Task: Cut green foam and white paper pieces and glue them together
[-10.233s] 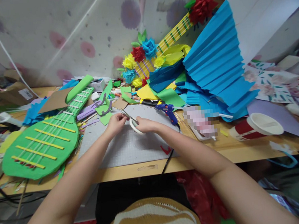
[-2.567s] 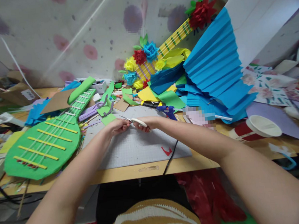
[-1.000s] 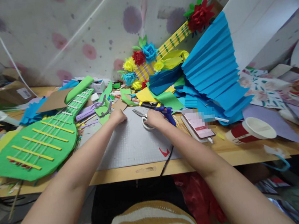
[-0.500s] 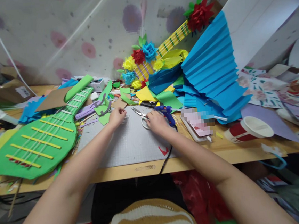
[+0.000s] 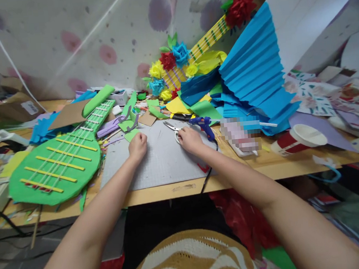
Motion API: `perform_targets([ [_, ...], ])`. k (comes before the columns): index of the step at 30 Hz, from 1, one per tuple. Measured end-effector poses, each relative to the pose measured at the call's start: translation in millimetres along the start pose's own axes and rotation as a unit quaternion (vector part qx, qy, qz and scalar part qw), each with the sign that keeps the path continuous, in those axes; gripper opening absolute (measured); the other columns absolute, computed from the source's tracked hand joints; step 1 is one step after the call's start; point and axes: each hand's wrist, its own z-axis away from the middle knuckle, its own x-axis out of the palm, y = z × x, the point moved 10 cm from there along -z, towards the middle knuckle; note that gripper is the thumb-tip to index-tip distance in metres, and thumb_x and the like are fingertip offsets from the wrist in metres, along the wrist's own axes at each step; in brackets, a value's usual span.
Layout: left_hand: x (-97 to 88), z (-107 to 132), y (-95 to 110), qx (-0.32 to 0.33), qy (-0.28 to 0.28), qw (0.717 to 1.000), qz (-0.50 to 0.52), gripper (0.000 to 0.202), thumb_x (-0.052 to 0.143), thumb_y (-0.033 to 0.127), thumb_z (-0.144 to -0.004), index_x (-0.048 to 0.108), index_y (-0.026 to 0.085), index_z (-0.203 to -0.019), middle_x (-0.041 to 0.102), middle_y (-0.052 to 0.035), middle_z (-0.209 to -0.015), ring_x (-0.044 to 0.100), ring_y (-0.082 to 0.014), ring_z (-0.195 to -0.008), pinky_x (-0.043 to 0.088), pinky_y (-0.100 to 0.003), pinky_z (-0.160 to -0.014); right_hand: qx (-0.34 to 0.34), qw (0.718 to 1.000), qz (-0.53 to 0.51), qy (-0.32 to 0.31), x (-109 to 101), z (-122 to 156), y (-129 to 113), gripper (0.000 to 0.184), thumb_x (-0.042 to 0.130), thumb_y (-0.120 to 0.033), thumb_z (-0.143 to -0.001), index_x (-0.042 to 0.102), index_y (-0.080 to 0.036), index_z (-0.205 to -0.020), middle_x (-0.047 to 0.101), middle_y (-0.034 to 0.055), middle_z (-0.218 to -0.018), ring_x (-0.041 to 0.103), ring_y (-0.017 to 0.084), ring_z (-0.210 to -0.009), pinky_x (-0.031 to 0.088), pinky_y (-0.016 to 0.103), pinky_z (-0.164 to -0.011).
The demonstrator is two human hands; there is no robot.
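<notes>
My right hand (image 5: 190, 139) is closed around the white handle of a pair of scissors (image 5: 171, 127), whose slightly parted metal blades point away and to the left, low over the grey cutting mat (image 5: 160, 165). On the mat's left part, my left hand (image 5: 138, 147) is curled into a fist; whatever its fingers may hold is hidden. Just beyond my right hand lies a blue glue gun (image 5: 204, 124). Green paper scraps (image 5: 132, 135) sit just past my left hand. A small red scrap (image 5: 203, 167) is near the mat's front right.
At left lies a green paper lute (image 5: 55, 168) with yellow strips. A flower-covered yellow paper guitar (image 5: 210, 39) leans at the back beside pleated blue paper (image 5: 255, 69). A paper cup (image 5: 299, 139) stands at right. The glue gun's cord (image 5: 206, 180) runs over the table edge.
My left hand has drawn back toward me across the mat, its fingers now curled in a fist. My right hand stays at the scissors. The whole view has shifted slightly.
</notes>
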Motion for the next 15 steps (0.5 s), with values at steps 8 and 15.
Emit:
perform_targets([
  [8,5.7,6.2,7.5,0.055,-0.001,0.998,0.027,0.032,0.031,0.036,-0.088,0.04,0.02,-0.061,0.046,0.0002,-0.059,0.043,-0.0143,-0.059,0.023,-0.026,-0.055,0.089,0.996,0.008,-0.001,-13.7,23.8,8.9,0.028,0.039,-0.022,-0.086,0.061,-0.013,-0.101,0.059,0.0132,-0.104,0.054,0.022,-0.096,0.041,0.028,-0.077],
  [15,1.2,6.8,4.3,0.06,0.022,0.993,0.1,0.031,0.04,0.039,-0.085,0.038,0.02,-0.061,0.043,0.003,-0.056,0.041,-0.0118,-0.055,0.026,-0.024,-0.055,0.184,0.969,0.057,-0.152,-6.0,62.4,63.7,0.029,0.043,-0.015,-0.081,0.064,-0.007,-0.101,0.064,0.0209,-0.099,0.061,0.027,-0.094,0.043,0.032,-0.078],
])
